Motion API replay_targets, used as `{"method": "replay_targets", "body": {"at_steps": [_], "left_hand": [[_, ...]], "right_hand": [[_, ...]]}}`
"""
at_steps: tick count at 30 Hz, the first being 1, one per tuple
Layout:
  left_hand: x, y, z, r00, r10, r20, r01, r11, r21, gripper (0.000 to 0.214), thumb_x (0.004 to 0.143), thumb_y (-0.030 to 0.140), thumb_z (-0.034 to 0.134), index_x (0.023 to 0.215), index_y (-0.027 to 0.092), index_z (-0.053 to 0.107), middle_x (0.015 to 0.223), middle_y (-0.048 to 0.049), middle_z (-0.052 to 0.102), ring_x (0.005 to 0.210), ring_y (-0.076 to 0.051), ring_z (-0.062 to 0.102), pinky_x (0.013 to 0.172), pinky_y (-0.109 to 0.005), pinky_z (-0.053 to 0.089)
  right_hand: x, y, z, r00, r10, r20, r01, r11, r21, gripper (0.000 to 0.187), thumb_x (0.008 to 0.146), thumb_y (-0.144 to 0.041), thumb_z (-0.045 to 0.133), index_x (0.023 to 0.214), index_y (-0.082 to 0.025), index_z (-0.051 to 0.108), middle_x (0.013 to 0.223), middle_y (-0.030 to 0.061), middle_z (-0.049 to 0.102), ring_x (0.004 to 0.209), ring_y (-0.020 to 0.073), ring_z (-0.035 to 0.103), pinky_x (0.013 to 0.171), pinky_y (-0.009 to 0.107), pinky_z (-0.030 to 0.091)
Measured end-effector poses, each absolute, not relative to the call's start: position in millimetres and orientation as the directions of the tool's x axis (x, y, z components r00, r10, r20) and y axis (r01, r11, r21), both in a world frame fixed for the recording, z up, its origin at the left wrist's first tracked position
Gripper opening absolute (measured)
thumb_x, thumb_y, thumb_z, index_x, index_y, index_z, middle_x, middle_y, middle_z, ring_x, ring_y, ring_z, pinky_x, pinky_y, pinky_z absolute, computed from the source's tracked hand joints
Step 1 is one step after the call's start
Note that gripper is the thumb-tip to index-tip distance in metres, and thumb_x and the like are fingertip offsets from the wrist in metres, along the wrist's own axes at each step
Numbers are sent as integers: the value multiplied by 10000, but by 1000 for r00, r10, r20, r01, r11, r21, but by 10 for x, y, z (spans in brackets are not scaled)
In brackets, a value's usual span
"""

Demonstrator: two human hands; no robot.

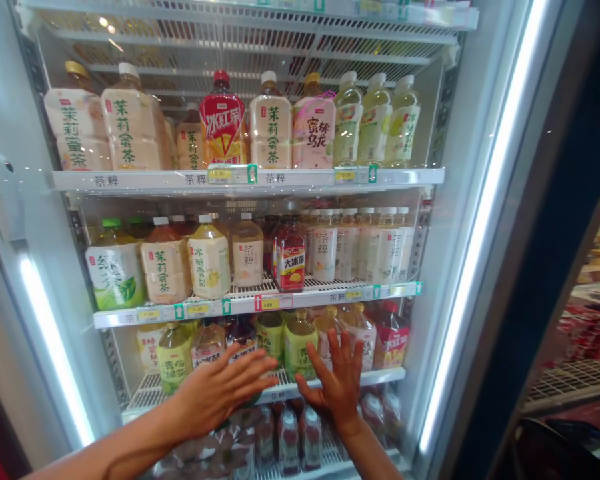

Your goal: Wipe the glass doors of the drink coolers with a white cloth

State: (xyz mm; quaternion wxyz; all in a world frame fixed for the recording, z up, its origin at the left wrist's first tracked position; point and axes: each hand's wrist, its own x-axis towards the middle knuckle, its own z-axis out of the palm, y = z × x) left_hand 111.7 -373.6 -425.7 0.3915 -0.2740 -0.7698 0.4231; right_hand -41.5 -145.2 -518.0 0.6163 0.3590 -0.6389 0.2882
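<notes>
Both my hands reach into an open drinks fridge toward its third shelf (380,376). My left hand (220,393) is open, its fingers stretched out to the right, just in front of a dark bottle (241,337) and green-labelled bottles (174,357). My right hand (337,380) is open too, fingers spread and pointing up, in front of a yellow-green bottle (300,343) and a pale bottle (361,333). Neither hand holds anything. Whether the fingertips touch the bottles cannot be told.
Upper shelves carry large tea bottles, among them a red-labelled one (223,127) and a small red bottle (291,261). Price tags line the shelf edges (267,303). Small bottles (289,440) fill the bottom shelf. A lit door frame (473,253) stands right, wire racks (575,380) beyond.
</notes>
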Motion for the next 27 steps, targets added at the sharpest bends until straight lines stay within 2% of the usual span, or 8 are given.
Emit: {"method": "replay_targets", "body": {"at_steps": [4, 6, 11, 17, 19, 23, 25, 27], "left_hand": [[1161, -3774, -3850, -527, 530, 664, -122, 726, -677, 723, 979, 478, 524, 1625, 310, 247, 1740, -22, 165, 1622, -292, 30, 1305, -604, -24], [1190, -3770, -3961, -534, 554, 638, -101, 708, -699, 721, 978, 489, 515, 1623, 283, 265, 1738, -34, 169, 1622, -297, 28, 1306, -597, -19], [1317, -3899, -4375, -588, 755, 291, 169, 466, -869, 625, 977, 427, 502, 1577, 301, 383, 1735, 37, 180, 1623, -211, 22, 1333, -454, -5], [1417, -4077, -3899, -539, 524, 659, -136, 718, -683, 737, 973, 470, 547, 1625, 302, 246, 1742, -26, 130, 1622, -289, 34, 1306, -581, -37], [1451, -4075, -4123, -544, 554, 630, -112, 696, -709, 744, 966, 480, 556, 1622, 292, 259, 1745, -27, 108, 1623, -287, 21, 1310, -569, -35], [1524, -4069, -4593, -605, 691, 396, 90, 553, -828, 641, 966, 451, 525, 1574, 301, 387, 1742, 31, 127, 1624, -226, -6, 1331, -462, -21], [1511, -4071, -4466, -603, 673, 428, 62, 575, -816, 641, 973, 444, 529, 1581, 325, 364, 1738, 41, 140, 1624, -222, 0, 1331, -468, -30], [1458, -4066, -4196, -569, 592, 571, -60, 662, -747, 683, 971, 440, 555, 1600, 335, 311, 1731, 20, 167, 1623, -248, 24, 1326, -522, -36]], "right_hand": [[-425, -1448, -5202, 10, -101, 995, -820, 568, 66, 725, 951, -573, 610, 1592, -341, 365, 1724, 67, 199, 1588, 339, 189, 1266, 664, 155], [-432, -1445, -5205, 1, -103, 995, -823, 565, 59, 740, 938, -594, 622, 1589, -350, 368, 1722, 67, 205, 1586, 345, 197, 1260, 677, 158], [-406, -1419, -5176, -13, -116, 993, -842, 537, 52, 756, 936, -593, 630, 1597, -385, 329, 1729, 33, 183, 1596, 315, 171, 1278, 644, 126], [-394, -1436, -5175, -31, -88, 996, -859, 512, 19, 766, 904, -596, 674, 1578, -404, 364, 1717, 11, 229, 1590, 309, 202, 1286, 629, 127], [-400, -1445, -5172, -19, -81, 997, -860, 510, 25, 765, 903, -592, 677, 1576, -402, 367, 1714, 11, 236, 1589, 312, 207, 1283, 636, 130], [-397, -1436, -5161, -4, -100, 995, -864, 502, 47, 773, 910, -584, 671, 1586, -385, 353, 1716, 27, 225, 1589, 331, 193, 1273, 666, 125], [-396, -1427, -5167, -7, -106, 994, -861, 507, 48, 771, 912, -566, 674, 1588, -379, 354, 1716, 35, 224, 1587, 341, 192, 1268, 678, 126], [-400, -1423, -5180, -4, -103, 995, -857, 513, 49, 764, 913, -548, 680, 1585, -379, 360, 1714, 40, 232, 1583, 350, 203, 1262, 686, 135]]}}
